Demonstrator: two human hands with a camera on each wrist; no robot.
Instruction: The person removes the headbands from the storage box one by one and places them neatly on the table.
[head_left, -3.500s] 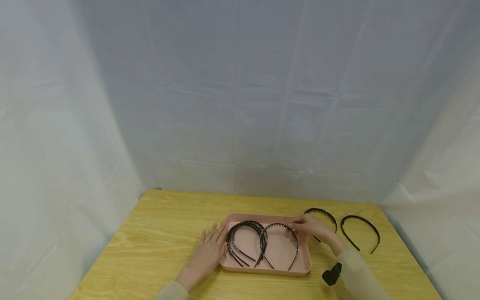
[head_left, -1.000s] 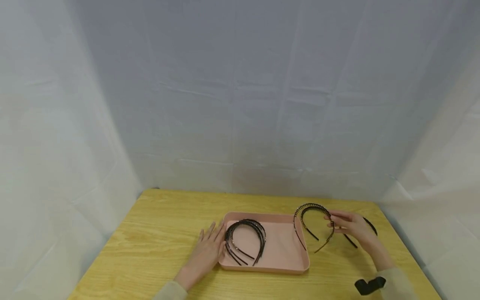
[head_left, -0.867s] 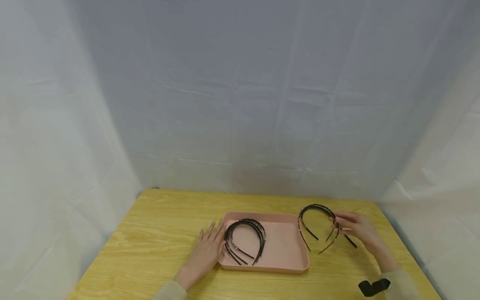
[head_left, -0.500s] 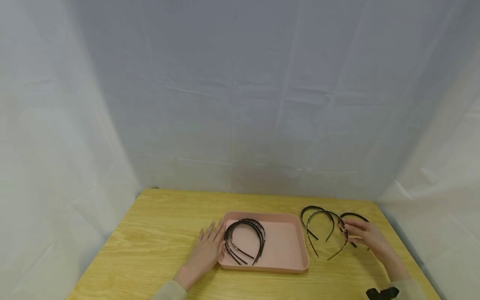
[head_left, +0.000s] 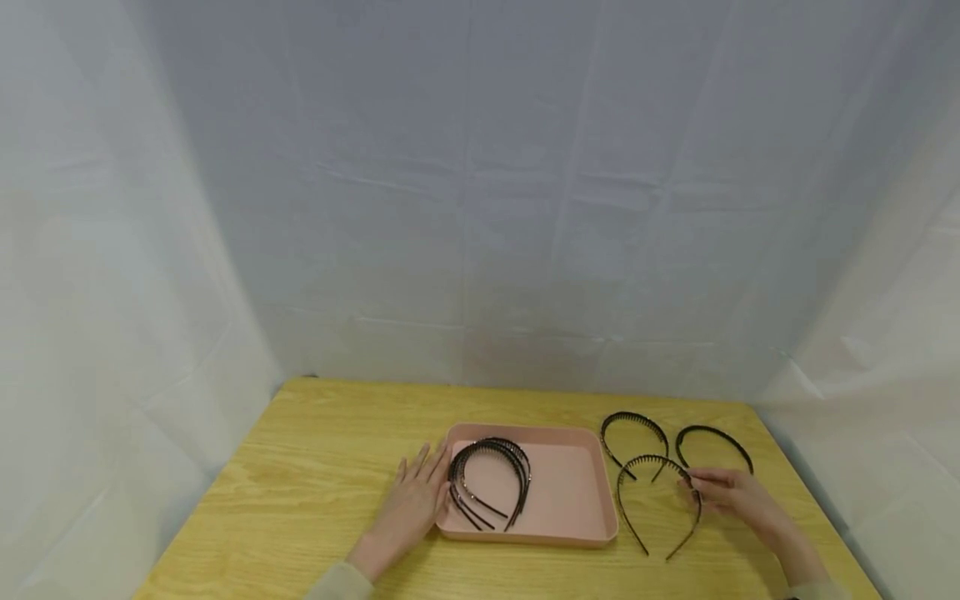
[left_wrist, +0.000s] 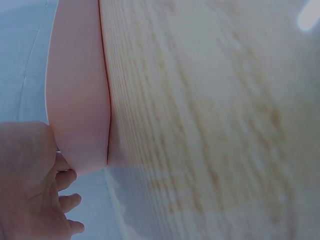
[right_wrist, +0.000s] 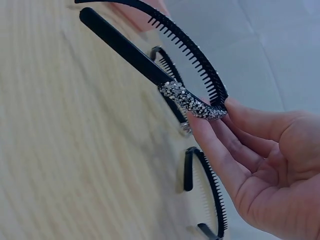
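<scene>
Three headbands are out on the table [head_left: 315,467] right of the pink tray [head_left: 570,492]. My right hand [head_left: 731,493] pinches the rhinestone headband [head_left: 660,500] with nearly straight fingers [right_wrist: 215,145], touching the table I think. Left hand [head_left: 416,504] lies flat against the tray's left edge, holding nothing.

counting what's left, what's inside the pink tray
Inside the pink tray lies a stack of black headbands at its left end. They overlap, so their number cannot be told. The left hand rests against its left edge.

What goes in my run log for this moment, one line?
right hand: pinches rhinestone headband on table | left hand: flat beside pink tray
</scene>
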